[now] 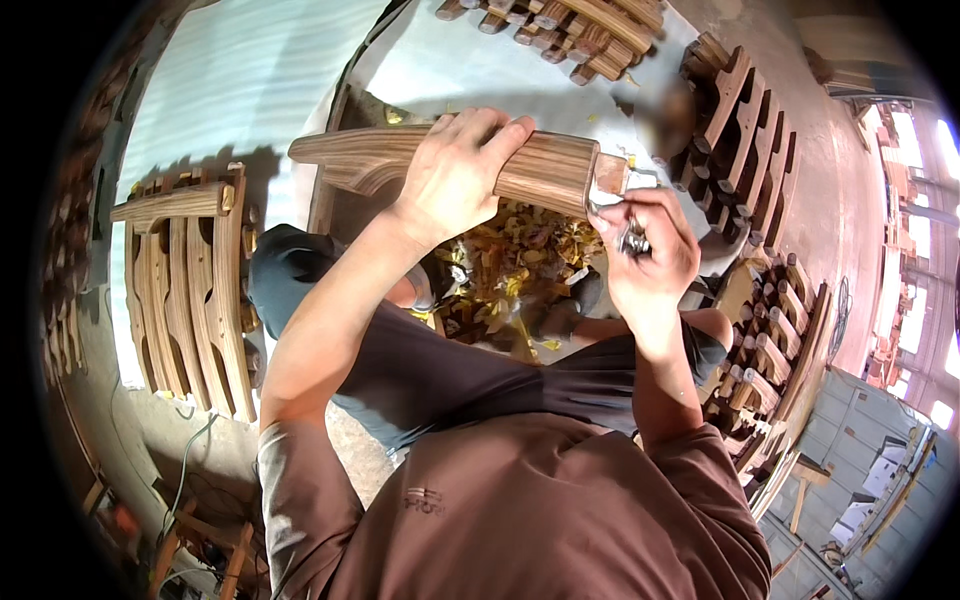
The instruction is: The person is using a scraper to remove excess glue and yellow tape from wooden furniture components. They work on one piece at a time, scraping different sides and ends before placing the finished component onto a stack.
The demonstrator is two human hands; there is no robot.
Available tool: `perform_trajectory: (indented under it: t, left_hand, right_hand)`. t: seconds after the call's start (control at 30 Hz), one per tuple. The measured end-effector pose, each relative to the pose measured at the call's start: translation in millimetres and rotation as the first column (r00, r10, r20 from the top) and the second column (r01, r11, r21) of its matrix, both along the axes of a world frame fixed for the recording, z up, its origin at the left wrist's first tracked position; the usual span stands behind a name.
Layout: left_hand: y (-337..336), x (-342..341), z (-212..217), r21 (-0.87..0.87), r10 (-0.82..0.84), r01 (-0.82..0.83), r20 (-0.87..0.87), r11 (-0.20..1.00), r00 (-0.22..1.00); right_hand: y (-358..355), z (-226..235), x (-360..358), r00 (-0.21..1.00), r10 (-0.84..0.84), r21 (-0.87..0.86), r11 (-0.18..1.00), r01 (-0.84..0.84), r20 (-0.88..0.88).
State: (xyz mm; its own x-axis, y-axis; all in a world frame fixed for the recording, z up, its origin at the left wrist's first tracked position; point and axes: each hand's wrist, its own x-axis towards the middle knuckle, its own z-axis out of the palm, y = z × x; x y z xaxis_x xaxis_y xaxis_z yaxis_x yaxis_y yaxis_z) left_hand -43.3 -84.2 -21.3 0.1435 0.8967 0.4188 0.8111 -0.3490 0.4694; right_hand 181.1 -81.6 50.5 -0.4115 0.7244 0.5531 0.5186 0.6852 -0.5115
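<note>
A shaped brown wooden piece (550,165) with striped grain lies crosswise in front of me, its left end narrow and curved. My left hand (455,175) is closed over its middle from above, thumb toward the right. At the piece's right end a short, paler block-like tenon (611,173) sticks out. Just beside that end, my right hand (655,250) is closed around a small shiny metal tool (632,240). The tool's exact kind is hidden by the fingers. Its tip side lies close to the end face; I cannot tell whether it touches.
Yellow and brown shavings (520,255) lie between my legs. Similar wooden pieces are stacked at the left (185,290), the far side (580,30), the far right (745,140) and the near right (775,340). A cable (190,455) runs along the floor at the left.
</note>
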Motion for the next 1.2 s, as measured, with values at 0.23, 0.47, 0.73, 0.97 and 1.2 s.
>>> perform_trajectory:
  t: [0.23, 0.47, 0.73, 0.97, 1.2]
  left_hand:
    - [10, 7, 44, -0.041, -0.169, 0.187, 0.274, 0.981, 0.947]
    - [11, 14, 46, -0.251, -0.397, 0.436, 0.192, 0.864, 0.897]
    - [41, 22, 14, -0.339, -0.143, 0.345, 0.501, 0.875, 0.853]
    - [59, -21, 24, -0.111, 0.012, 0.371, 0.966, 0.922, 0.259]
    - [57, -94, 7, -0.138, 0.17, 0.133, 0.947, 0.981, -0.272]
  right_hand:
    - [8, 2, 40, 0.991, -0.132, 0.16, 0.979, 0.128, 0.017]
    - [37, 13, 62, 0.865, -0.146, -0.315, 0.949, -0.015, -0.481]
    - [0, 71, 99, 0.513, 0.02, -0.108, 0.97, -0.217, -0.858]
    - [-3, -25, 118, 0.882, 0.113, -0.33, 0.943, 0.05, 0.457]
    - [-15, -73, 96, 0.856, -0.083, -0.36, 0.883, 0.301, 0.511]
